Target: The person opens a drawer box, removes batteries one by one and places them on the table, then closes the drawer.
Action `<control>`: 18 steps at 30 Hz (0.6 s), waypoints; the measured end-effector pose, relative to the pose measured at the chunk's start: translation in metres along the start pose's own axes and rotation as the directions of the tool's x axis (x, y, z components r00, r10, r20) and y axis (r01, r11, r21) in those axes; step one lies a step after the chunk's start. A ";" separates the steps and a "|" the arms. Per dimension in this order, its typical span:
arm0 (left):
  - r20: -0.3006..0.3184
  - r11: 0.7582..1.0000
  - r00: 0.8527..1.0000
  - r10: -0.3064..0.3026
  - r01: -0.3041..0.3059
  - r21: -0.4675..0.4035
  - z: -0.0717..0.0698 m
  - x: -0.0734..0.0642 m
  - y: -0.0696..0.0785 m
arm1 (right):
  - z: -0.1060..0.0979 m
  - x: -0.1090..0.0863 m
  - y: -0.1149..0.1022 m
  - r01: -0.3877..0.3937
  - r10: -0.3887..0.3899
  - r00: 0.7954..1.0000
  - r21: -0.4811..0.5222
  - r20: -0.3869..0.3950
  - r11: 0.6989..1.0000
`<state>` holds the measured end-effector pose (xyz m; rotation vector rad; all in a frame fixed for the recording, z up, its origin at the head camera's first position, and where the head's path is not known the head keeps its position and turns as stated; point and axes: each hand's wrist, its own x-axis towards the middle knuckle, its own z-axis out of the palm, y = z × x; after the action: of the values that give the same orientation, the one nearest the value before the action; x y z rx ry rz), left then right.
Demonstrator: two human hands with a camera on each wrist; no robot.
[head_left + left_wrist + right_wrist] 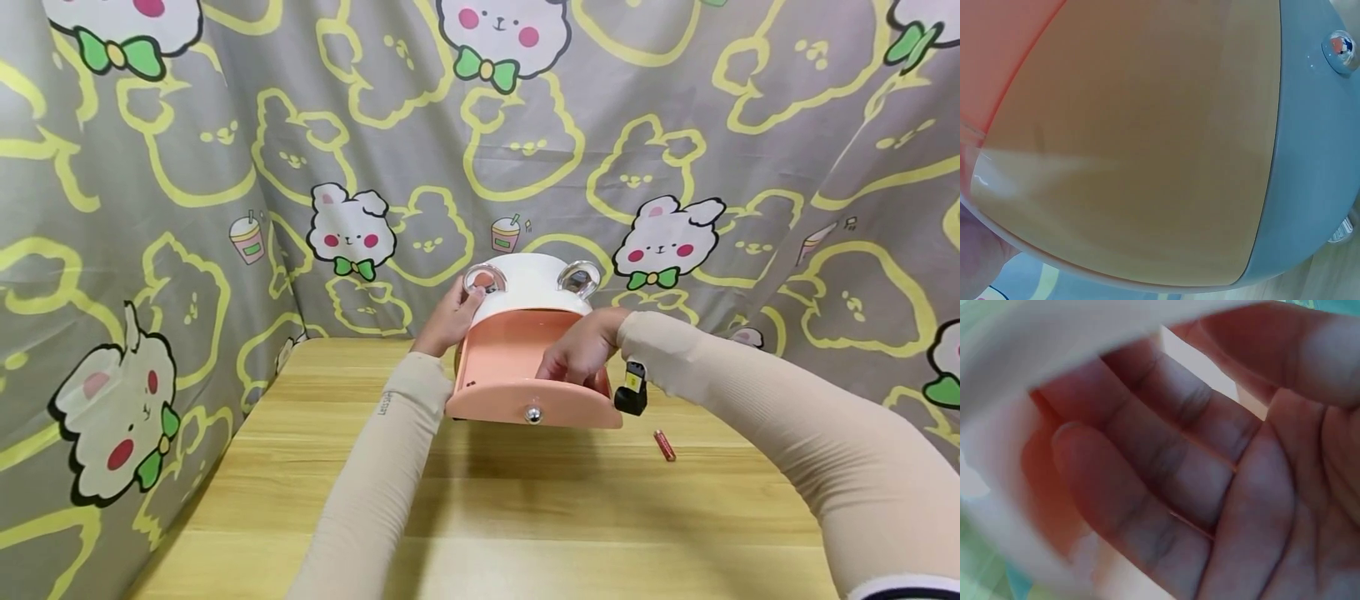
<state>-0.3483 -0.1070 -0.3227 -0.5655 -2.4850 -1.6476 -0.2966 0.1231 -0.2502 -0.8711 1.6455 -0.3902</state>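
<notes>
A small storage box with a white top (pixel 528 283) and two silver rings stands on the table, its coral drawer (pixel 487 404) pulled out toward me. My left hand (pixel 454 315) holds the box's upper left side, thumb beside the left ring (pixel 486 280). In the left wrist view, part of that hand (pixel 982 256) shows at the rim of the tan panel (pixel 1141 144). My right hand (pixel 579 348) reaches down into the drawer, its fingertips hidden by the drawer front in the head view. The right wrist view shows its fingers (pixel 1147 456) loosely bent, with nothing visible against the palm.
On the wooden table (pixel 480 517), a red battery (pixel 665 445) lies to the right of the drawer. A silver knob (pixel 533 414) sits on the drawer front. A small black device (pixel 632 389) is on my right wrist. Patterned curtains (pixel 420 150) hang behind and beside the table.
</notes>
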 end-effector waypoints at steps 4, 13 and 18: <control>-0.002 1.000 1.000 0.007 -0.007 -0.003 0.000 0.000 0.000 | -0.005 0.004 -0.006 0.021 -0.021 0.999 -0.019 0.025 1.000; -0.010 1.000 1.000 0.013 -0.012 0.010 0.001 -0.002 0.002 | -0.021 0.006 -0.015 0.075 -0.072 0.993 -0.019 0.099 0.997; -0.036 1.000 0.999 0.017 -0.016 0.013 0.001 -0.003 0.002 | -0.029 0.012 -0.019 0.106 -0.106 0.982 0.005 0.155 0.994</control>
<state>-0.3448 -0.1057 -0.3221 -0.5479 -2.4574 -1.6199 -0.3178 0.0960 -0.2376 -0.9702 1.4610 -0.3834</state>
